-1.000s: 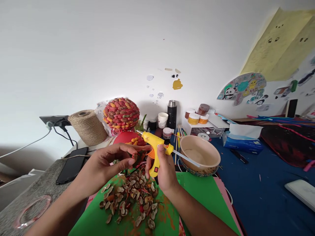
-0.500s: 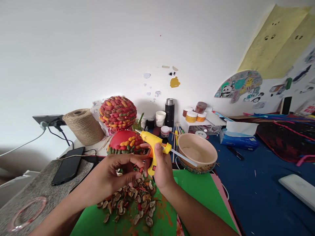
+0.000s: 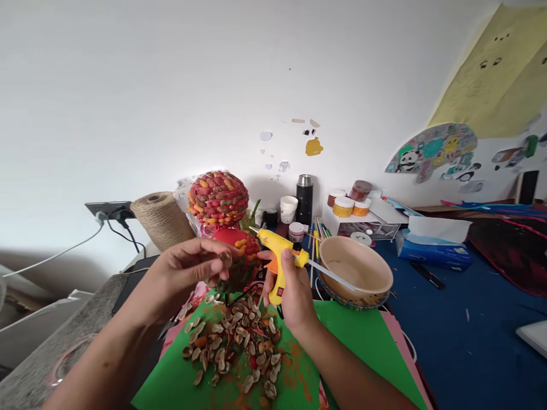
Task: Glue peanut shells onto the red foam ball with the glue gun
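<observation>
Two bare hands are listed first, both occupied. By the left hand (image 3: pixel 182 270), one small shell piece (image 3: pixel 225 259) is pinched between thumb and fingertips, held up over the near work area; its inner face cannot be made out clearly. By the right hand (image 3: pixel 294 296), one yellow glue gun (image 3: pixel 277 247) is gripped, the palm closed round the handle and the orange trigger (image 3: pixel 272 266) set by the fingers; whether it is being squeezed cannot be told. The nozzle (image 3: pixel 253 229) is aimed left and far, apart from the shell piece. A translucent glue stick (image 3: pixel 331 273) is seen protruding from the rear, toward the right.

One heap of loose shell halves (image 3: pixel 239 336) is spread below on a green sheet (image 3: pixel 354 341). Behind the hands, one red round form (image 3: pixel 226 234), partly covered with coloured pieces, is placed beneath or before a fully covered ball (image 3: pixel 219 198); the exact join is hidden. At right, one beige bowl (image 3: pixel 354 263) is set down; at far left, one spool of twine (image 3: pixel 164 222).

For good handling, as judged: the shell is best held by its edges, fingertips well clear of the hot nozzle; the tip is best brought close to the piece before the trigger is pressed, lightly and evenly; the protruding stick is best steered clear of the bowl. With too hard a pinch, the thin shell could be cracked.
</observation>
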`<state>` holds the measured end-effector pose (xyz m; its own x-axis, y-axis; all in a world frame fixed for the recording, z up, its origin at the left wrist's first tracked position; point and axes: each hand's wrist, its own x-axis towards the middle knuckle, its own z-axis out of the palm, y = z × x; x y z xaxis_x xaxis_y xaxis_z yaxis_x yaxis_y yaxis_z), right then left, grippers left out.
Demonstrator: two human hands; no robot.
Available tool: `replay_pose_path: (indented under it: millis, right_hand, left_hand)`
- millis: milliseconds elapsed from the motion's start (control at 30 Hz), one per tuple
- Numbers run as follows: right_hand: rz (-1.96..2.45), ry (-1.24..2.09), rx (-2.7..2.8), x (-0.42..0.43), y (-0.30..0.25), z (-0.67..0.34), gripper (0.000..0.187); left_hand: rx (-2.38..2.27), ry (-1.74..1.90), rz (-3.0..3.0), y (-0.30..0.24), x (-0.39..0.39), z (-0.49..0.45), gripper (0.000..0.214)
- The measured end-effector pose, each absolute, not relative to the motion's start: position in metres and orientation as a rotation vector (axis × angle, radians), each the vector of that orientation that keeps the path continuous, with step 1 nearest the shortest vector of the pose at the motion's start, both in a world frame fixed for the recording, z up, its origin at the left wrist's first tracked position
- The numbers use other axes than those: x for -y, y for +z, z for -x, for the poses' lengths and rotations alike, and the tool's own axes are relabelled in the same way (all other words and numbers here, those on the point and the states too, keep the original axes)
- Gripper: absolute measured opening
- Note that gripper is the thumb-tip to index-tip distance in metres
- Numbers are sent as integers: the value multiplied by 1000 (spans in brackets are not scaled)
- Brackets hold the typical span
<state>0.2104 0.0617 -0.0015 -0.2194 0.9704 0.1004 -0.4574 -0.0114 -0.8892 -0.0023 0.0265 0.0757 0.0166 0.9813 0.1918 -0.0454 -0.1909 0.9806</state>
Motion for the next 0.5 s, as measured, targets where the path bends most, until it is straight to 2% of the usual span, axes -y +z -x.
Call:
replay_pose_path:
  millis: [167, 500]
  right_hand:
    - [637, 1483, 1133, -55, -3, -209, 88]
    - [640, 1512, 1231, -47, -12, -204, 83]
  left_hand:
    - [-1163, 1622, -1046, 68, -46, 6, 53]
    - [-1185, 1579, -1076, 62, -46, 4, 52]
